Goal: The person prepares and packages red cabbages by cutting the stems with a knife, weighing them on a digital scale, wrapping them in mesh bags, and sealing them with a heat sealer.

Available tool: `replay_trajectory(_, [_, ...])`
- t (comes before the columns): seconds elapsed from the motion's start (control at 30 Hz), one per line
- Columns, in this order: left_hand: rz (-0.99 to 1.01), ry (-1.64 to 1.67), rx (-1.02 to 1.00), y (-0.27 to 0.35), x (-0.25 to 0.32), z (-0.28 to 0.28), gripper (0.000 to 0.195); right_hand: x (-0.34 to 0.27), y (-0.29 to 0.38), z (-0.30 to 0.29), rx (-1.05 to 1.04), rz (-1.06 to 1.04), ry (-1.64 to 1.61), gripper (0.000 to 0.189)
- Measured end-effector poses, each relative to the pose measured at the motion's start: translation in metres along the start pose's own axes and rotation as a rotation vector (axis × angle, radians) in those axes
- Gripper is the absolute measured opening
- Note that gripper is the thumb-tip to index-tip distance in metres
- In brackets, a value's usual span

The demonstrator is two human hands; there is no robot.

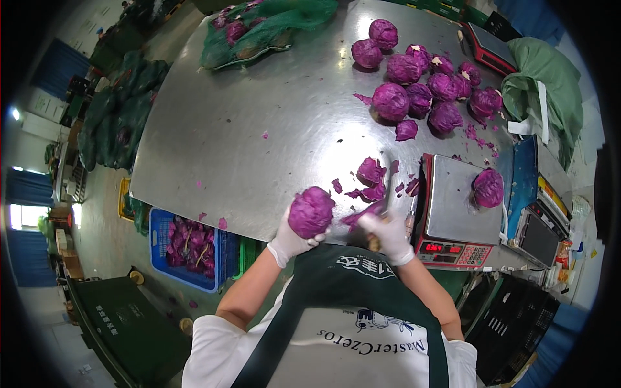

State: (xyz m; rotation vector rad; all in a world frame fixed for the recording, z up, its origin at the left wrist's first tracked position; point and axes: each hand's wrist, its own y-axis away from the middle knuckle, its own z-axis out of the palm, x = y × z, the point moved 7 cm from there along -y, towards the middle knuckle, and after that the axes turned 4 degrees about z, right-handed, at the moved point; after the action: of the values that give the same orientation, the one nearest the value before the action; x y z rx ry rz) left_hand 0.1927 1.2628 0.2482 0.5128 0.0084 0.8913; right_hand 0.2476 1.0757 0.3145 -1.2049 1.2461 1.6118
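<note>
My left hand [294,237], in a white glove, cups a red cabbage head [311,212] above the near edge of the steel table [233,160]. To its right, my gloved right hand [389,234] is blurred; a purple cabbage leaf [363,215] shows at its fingers, and a brownish object, perhaps a handle, lies under them. Loose cabbage leaves [371,171] lie just beyond my hands. Right of my right hand stands a red digital scale [463,203] with one cabbage [488,187] on its plate. Several more cabbage heads [404,69] are grouped at the far right of the table.
A green mesh bag [267,36] with cabbages lies on the far left of the table. Below the left edge, a blue crate [184,279] holds cabbage leaves. A second scale [490,46], a green sack [546,72] and a blue-sided machine [526,165] line the right side.
</note>
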Motion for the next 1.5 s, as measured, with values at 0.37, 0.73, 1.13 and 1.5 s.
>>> replay_trajectory(0.37, [-0.024, 0.472, -0.325, 0.003, -0.009, 0.017, 0.078, 0.029, -0.017, 0.013, -0.066, 0.096, 0.237, 0.053])
replay_trajectory(0.73, [0.222, -0.300, -0.003, -0.018, 0.010, 0.019, 0.058, 0.018, 0.006, 0.007, -0.022, -0.164, 0.474, 0.044])
replay_trajectory(1.13, [0.480, -1.503, -0.492, -0.135, -0.045, 0.198, 0.071, -0.012, 0.077, -0.155, 0.575, -0.110, -0.024, 0.050])
replay_trajectory(1.5, [0.740, -1.925, -0.488, -0.174, -0.134, 0.248, 0.077, -0.054, 0.094, -0.210, 0.763, -0.369, 0.497, 0.039])
